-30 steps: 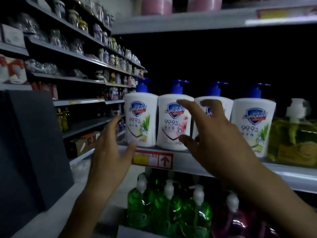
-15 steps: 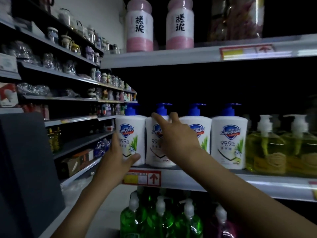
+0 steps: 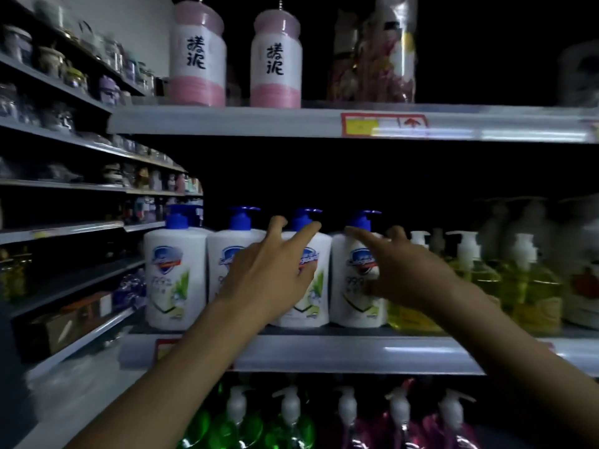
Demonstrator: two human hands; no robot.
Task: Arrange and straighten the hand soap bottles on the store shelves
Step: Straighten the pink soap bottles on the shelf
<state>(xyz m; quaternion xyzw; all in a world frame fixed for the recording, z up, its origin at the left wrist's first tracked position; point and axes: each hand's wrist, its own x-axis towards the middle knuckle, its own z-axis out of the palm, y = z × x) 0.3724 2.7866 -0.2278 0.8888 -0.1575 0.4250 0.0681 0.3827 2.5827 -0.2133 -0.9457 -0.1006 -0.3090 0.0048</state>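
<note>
Hands spread, grasping nothing: left hand (image 3: 270, 273) and right hand (image 3: 403, 273) before white soap bottles (image 3: 175, 270).

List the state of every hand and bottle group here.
Left hand: open, fingers spread over the white bottles
Right hand: open, at the rightmost white bottle
White bottles: upright, in a row
Yellow bottles: upright
Pink jars: upright, capped

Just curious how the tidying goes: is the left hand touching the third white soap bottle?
Cannot tell. In the head view the left hand overlaps the third white bottle, but contact isn't plainly visible.
</note>
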